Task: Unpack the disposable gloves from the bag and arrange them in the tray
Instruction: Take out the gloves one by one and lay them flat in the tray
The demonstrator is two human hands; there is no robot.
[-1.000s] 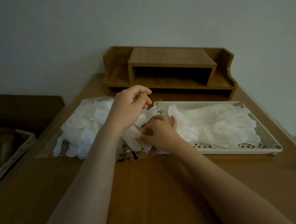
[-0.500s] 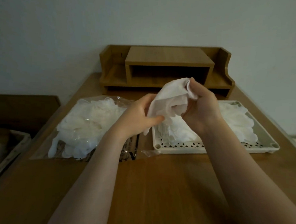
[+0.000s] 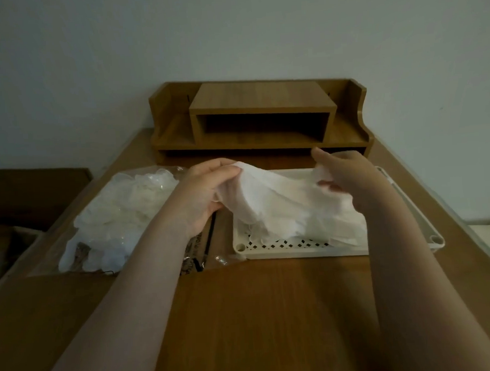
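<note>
A thin, milky, crinkled glove (image 3: 278, 200) is stretched between both hands above the left half of the tray (image 3: 298, 249). The left hand (image 3: 207, 193) pinches its left end with curled fingers; the right hand (image 3: 348, 177) grips the right end the same way. Under it more limp gloves (image 3: 337, 231) lie heaped in the cream perforated plastic tray. Toward the bench's (image 3: 273, 311) left edge, a clear glossy bag (image 3: 117, 217) holds a loose pile. A wooden shelf (image 3: 260, 119) stands at the far edge.
</note>
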